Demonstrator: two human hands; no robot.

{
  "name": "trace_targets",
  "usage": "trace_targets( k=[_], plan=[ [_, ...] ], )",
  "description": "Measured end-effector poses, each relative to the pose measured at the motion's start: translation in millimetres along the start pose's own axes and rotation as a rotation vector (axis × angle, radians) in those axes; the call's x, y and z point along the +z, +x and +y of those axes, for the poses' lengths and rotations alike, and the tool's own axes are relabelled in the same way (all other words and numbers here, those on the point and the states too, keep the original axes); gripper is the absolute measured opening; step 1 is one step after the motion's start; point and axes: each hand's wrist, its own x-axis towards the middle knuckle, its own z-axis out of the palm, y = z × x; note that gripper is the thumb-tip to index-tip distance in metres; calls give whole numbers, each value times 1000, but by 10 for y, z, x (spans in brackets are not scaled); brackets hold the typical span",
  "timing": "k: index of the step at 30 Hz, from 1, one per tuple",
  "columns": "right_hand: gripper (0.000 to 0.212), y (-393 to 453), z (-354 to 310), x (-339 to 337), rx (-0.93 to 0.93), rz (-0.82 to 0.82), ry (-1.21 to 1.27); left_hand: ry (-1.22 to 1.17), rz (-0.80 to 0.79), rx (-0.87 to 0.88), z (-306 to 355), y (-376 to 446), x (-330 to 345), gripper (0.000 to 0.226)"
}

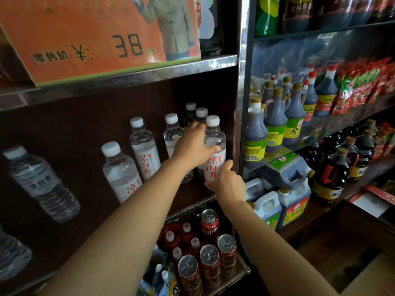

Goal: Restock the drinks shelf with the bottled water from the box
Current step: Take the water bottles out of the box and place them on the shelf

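- Two hands are holding one water bottle (pixel 214 150) upright on the drinks shelf (pixel 192 201).
- My left hand (pixel 193 146) is gripping its middle, so it is not tipping.
- My right hand (pixel 227 183) is cupping its bottom, guiding it beside the other bottles (pixel 145 148).

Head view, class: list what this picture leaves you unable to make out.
- Base of the held water bottle: hidden by the right hand.
- Bottles behind it: partly hidden by the left hand.
- The box: cut off by the frame's right edge.
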Motion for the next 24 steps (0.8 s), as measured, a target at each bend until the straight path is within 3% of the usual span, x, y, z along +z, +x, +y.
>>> trace_targets(
  k=[7,13,21,24],
  plan=[
    [64,-215,124,-178,-87,36,71,-95,46,-151,151,-63,70,64],
    [60,-316,150,-531,-180,-10,35,-415,21,-446,96,-266,123,95],
    [58,-414,-195,-823,-308,-81,-149,-441,82,-506,-6,-841,-222,52],
    [59,-528,-354,-821,-378,-123,-153,-387,77,-518,-53,-1176,-372,63]
  ],
)
